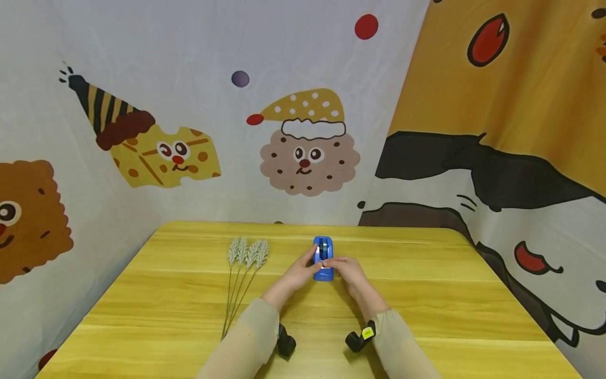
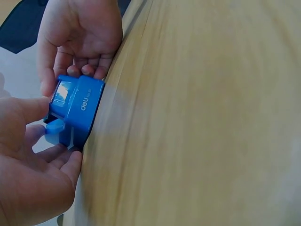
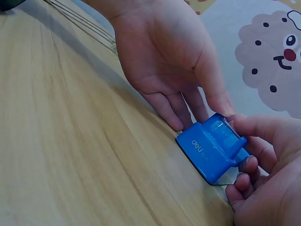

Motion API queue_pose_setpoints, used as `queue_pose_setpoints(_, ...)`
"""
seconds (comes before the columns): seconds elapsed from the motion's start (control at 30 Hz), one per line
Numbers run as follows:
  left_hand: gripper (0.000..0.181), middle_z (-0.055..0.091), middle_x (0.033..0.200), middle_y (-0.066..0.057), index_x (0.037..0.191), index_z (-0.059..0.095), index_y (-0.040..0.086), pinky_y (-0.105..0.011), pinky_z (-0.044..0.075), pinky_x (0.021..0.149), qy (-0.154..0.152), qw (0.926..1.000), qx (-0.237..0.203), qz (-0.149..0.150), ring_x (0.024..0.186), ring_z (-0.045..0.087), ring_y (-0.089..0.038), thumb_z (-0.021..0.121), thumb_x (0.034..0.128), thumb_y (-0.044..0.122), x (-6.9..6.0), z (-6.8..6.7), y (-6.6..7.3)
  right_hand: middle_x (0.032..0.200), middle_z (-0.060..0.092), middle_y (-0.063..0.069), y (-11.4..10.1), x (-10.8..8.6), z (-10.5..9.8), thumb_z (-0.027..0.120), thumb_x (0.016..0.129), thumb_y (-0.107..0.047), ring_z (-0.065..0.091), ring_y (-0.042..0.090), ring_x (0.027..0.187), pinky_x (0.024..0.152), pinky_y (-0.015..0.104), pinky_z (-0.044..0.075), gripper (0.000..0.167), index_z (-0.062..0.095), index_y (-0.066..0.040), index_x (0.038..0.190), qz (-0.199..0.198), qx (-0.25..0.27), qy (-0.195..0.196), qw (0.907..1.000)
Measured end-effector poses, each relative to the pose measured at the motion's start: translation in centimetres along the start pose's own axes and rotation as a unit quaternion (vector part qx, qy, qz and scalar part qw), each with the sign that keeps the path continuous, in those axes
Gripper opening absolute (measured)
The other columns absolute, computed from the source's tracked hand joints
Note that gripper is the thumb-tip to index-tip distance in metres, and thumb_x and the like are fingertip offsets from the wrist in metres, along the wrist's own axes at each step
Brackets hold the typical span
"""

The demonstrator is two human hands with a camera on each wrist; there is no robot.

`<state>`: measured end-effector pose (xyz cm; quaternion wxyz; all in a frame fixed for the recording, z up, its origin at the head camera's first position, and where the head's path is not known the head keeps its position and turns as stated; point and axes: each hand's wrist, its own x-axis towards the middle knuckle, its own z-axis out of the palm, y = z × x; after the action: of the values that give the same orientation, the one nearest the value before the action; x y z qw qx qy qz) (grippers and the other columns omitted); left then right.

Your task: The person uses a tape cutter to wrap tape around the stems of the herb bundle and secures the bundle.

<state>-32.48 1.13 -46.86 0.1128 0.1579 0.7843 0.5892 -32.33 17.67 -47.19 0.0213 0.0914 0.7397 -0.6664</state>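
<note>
A blue tape dispenser (image 1: 324, 274) stands at the middle of the table, and its dark tape roll (image 1: 323, 247) shows at the far end. My left hand (image 1: 299, 273) grips its left side, thumb over the top. From the right, my right hand (image 1: 349, 270) holds it with thumb and fingers near the toothed cutting edge (image 3: 230, 127). Both thumbs almost meet there. White "deli" lettering marks the dispenser's front (image 2: 84, 101) in the left wrist view. Whether the right fingers pinch a tape end cannot be made out.
Several pale wheat-like stems (image 1: 242, 273) lie on the left of the wooden table (image 1: 426, 305). A cartoon-printed cloth (image 1: 303, 47) hangs behind the table's far edge. Black cameras (image 1: 286, 342) are strapped at both wrists.
</note>
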Motion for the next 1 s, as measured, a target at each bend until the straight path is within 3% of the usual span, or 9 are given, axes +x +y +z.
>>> queue_pose_setpoints(0.23,0.06,0.027,0.153,-0.024,0.154,0.024,0.011,-0.053,0.021,0.112,-0.002,1.0,-0.004,0.0,0.139,0.026,-0.041,0.051,0.1018,0.02,0.1,0.0,0.2,0.093,0.065,0.007,-0.1,0.0,-0.1,0.075,0.081,-0.013,0.048,0.022,0.091,0.082,0.035,0.035,0.022,0.072,0.006,0.092,-0.003,0.014,-0.005,0.9999)
queue_pose_setpoints(0.53,0.06,0.028,0.152,-0.025,0.154,0.024,0.011,-0.053,0.021,0.112,-0.002,1.0,0.008,0.003,0.139,0.026,-0.041,0.051,0.1019,0.022,-0.1,0.0,0.2,0.081,0.052,0.003,-0.2,-0.2,-0.3,0.077,0.079,-0.017,0.043,0.022,0.082,0.076,0.034,0.033,0.023,0.07,0.003,0.087,0.009,0.032,-0.012,0.9994)
queue_pose_setpoints(0.7,0.059,0.027,0.153,-0.023,0.155,0.024,0.013,-0.054,0.021,0.112,-0.004,0.9999,0.01,-0.002,0.14,0.025,-0.04,0.049,0.1024,0.022,-0.2,0.0,0.5,0.1,0.058,0.01,-0.1,-0.4,-0.4,0.076,0.081,-0.02,0.044,0.026,0.097,0.09,0.042,0.034,0.03,0.07,0.006,0.095,0.012,0.022,-0.022,0.9994)
queue_pose_setpoints(0.83,0.058,0.027,0.153,-0.023,0.155,0.023,0.012,-0.053,0.02,0.112,-0.003,0.9999,0.009,-0.007,0.14,0.025,-0.04,0.049,0.1027,0.021,-0.3,0.1,0.6,0.119,0.059,0.017,-0.2,-0.7,-0.4,0.076,0.082,-0.021,0.043,0.031,0.115,0.106,0.054,0.026,0.033,0.07,0.007,0.098,0.013,0.021,-0.031,0.9992)
queue_pose_setpoints(1.0,0.059,0.026,0.153,-0.024,0.154,0.023,0.011,-0.053,0.02,0.112,-0.002,0.9999,0.011,-0.003,0.14,0.025,-0.04,0.049,0.1024,0.02,-0.3,0.0,0.6,0.119,0.059,0.017,-0.3,-1.2,-0.4,0.076,0.081,-0.021,0.043,0.031,0.114,0.106,0.057,0.025,0.032,0.071,0.007,0.096,0.011,0.011,-0.036,0.9992)
